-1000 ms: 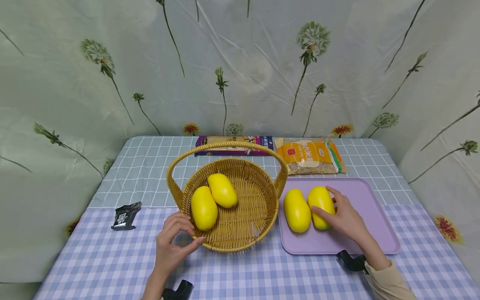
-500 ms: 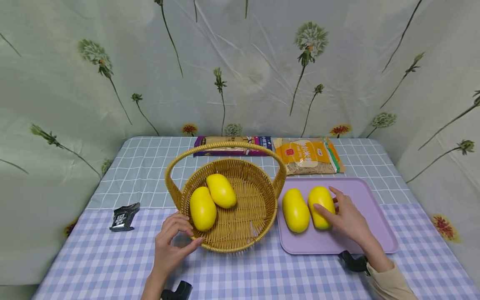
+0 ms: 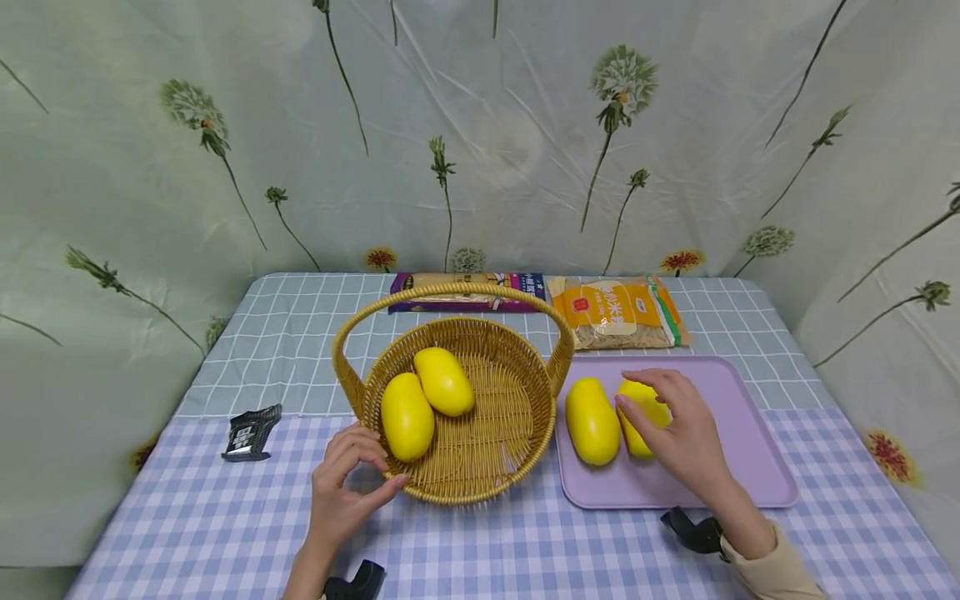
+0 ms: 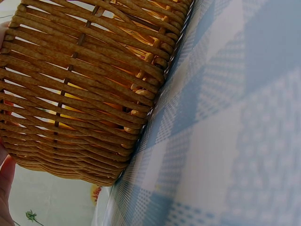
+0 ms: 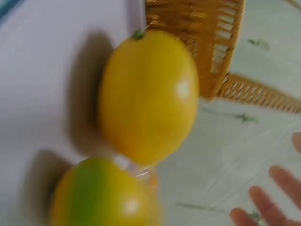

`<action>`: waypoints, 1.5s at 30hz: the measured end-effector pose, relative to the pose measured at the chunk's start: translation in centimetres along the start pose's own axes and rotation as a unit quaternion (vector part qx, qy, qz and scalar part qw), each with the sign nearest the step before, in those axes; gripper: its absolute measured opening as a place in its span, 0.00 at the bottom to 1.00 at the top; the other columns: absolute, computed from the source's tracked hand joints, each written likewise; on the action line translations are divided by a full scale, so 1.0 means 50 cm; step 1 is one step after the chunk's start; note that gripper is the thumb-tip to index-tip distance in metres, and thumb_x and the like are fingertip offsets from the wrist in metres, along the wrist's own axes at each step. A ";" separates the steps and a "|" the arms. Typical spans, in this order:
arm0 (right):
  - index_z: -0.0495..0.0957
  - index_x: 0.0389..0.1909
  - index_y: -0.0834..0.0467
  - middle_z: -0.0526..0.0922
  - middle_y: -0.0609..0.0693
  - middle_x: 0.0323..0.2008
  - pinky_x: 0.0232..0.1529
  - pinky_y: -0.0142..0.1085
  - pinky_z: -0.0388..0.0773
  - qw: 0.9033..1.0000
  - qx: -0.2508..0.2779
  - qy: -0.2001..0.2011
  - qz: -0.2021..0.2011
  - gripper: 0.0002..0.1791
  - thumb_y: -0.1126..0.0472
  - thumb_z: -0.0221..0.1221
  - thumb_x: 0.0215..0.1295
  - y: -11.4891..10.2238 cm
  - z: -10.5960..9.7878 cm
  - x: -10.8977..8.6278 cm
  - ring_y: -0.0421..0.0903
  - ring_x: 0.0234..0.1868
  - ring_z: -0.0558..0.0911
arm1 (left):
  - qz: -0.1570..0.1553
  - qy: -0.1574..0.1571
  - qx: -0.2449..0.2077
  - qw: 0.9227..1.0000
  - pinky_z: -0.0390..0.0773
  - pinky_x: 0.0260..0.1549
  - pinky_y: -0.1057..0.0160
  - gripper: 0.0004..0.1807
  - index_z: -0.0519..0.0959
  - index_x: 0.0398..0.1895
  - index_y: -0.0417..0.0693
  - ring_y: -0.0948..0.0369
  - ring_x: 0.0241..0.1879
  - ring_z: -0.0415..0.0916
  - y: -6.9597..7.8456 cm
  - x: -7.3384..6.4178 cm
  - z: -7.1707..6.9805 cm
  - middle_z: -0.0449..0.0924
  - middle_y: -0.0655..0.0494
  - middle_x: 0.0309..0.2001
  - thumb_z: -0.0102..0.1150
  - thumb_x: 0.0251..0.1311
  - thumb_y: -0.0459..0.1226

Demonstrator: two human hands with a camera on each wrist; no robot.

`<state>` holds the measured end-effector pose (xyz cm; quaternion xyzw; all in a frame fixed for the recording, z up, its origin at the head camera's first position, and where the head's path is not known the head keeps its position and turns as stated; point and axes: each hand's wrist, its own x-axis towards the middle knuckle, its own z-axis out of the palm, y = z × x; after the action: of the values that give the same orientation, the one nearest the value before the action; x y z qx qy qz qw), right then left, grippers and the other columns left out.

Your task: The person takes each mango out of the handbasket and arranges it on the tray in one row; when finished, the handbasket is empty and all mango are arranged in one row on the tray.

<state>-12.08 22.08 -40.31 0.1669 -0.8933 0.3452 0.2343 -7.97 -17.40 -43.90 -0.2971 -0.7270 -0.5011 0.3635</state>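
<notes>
In the head view my left hand (image 3: 341, 483) holds the near left rim of a round wicker basket (image 3: 498, 408), fingers on the rim and thumb at its front. Two yellow mangoes lie in the basket, one mango (image 3: 407, 417) at the left and another mango (image 3: 444, 382) behind it. On the lilac tray (image 3: 750, 467) two more rest side by side, a left mango (image 3: 592, 421) and a right mango (image 3: 637, 442). My right hand (image 3: 690, 429) is raised over the right one, thumb and fingers spread with nothing between them, partly hiding it. The right wrist view shows its fingertips (image 5: 265, 207) apart from the fruit.
The basket's tall arched handle (image 3: 457, 288) stands upright. Behind lie a purple noodle packet (image 3: 525, 283) and an orange rice-noodle bag (image 3: 615, 308). A small black packet (image 3: 252, 433) is at the left. A patterned curtain (image 3: 510, 167) closes off the back.
My right hand has left the right tray mango, rising and shifting slightly left above it. That mango stays on the tray. My left hand and the basket have not moved.
</notes>
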 end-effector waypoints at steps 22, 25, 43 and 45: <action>0.82 0.41 0.56 0.82 0.45 0.37 0.36 0.30 0.79 0.969 0.126 -0.040 -0.211 0.10 0.55 0.61 0.63 -0.171 0.088 0.094 0.42 0.38 0.80 | 0.007 0.004 0.002 1.000 0.67 0.56 0.56 0.18 0.73 0.20 0.42 0.50 0.36 0.71 -0.003 -0.002 0.000 0.75 0.51 0.26 0.74 0.47 0.41; 0.81 0.42 0.54 0.82 0.44 0.39 0.40 0.32 0.79 0.971 0.104 -0.075 -0.202 0.11 0.53 0.61 0.63 -0.192 0.098 0.111 0.40 0.40 0.80 | 0.006 0.002 0.003 1.000 0.67 0.57 0.56 0.18 0.73 0.20 0.42 0.50 0.36 0.71 -0.002 -0.002 -0.001 0.75 0.49 0.26 0.74 0.47 0.41; 0.74 0.59 0.51 0.79 0.49 0.54 0.38 0.39 0.78 0.936 -0.034 -0.349 -0.031 0.29 0.40 0.58 0.62 -0.244 0.198 0.222 0.47 0.50 0.79 | 0.006 0.001 0.002 1.000 0.68 0.56 0.57 0.18 0.73 0.20 0.42 0.50 0.36 0.71 -0.003 -0.002 -0.001 0.75 0.49 0.26 0.74 0.46 0.41; 0.73 0.60 0.51 0.78 0.48 0.55 0.35 0.38 0.78 0.931 -0.043 -0.362 -0.025 0.30 0.39 0.58 0.62 -0.241 0.209 0.228 0.46 0.50 0.78 | 0.006 0.002 0.001 1.000 0.68 0.56 0.57 0.18 0.73 0.20 0.42 0.49 0.36 0.71 -0.004 -0.002 -0.001 0.75 0.49 0.26 0.74 0.46 0.41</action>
<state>-19.22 4.75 -34.54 0.2925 -0.9272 0.2163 -0.0894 -8.05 -17.53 -44.09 -0.3004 -0.7246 -0.4990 0.3684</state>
